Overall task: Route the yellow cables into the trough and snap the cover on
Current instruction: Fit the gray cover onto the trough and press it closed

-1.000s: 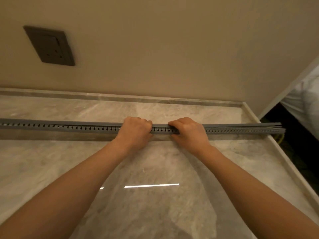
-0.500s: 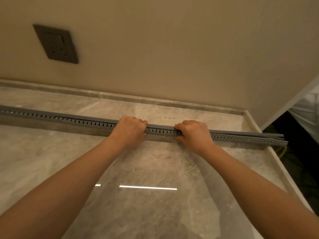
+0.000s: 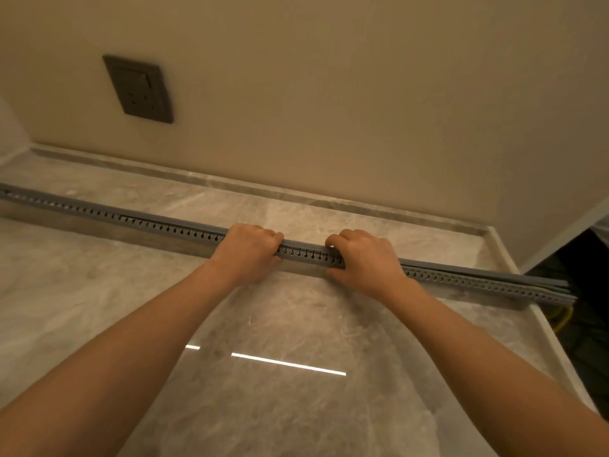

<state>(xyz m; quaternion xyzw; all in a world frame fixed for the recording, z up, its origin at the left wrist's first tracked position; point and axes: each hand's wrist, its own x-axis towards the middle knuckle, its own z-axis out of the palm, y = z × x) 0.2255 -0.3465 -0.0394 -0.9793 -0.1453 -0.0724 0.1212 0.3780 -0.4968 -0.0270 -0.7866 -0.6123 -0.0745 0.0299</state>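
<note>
A long grey slotted trough (image 3: pixel 138 222) lies across the marble counter, running from the far left edge past the right edge. A grey cover (image 3: pixel 478 273) rests along its top; at the right end it sits slightly lifted. My left hand (image 3: pixel 245 250) and my right hand (image 3: pixel 362 258) both press down on the cover near the middle, fingers curled over its far edge, a short gap between them. Yellow cables (image 3: pixel 560 316) show only below the trough's right end, hanging off the counter; the rest is hidden inside.
The marble counter (image 3: pixel 263 324) has a raised rim along the back wall and the right side. A dark wall socket (image 3: pixel 138 89) sits on the beige wall at upper left. Beyond the right rim the floor is dark.
The view has turned left and tilted, so the trough now slants down to the right. My hands stay clamped on the cover; the gap between them has widened slightly.
</note>
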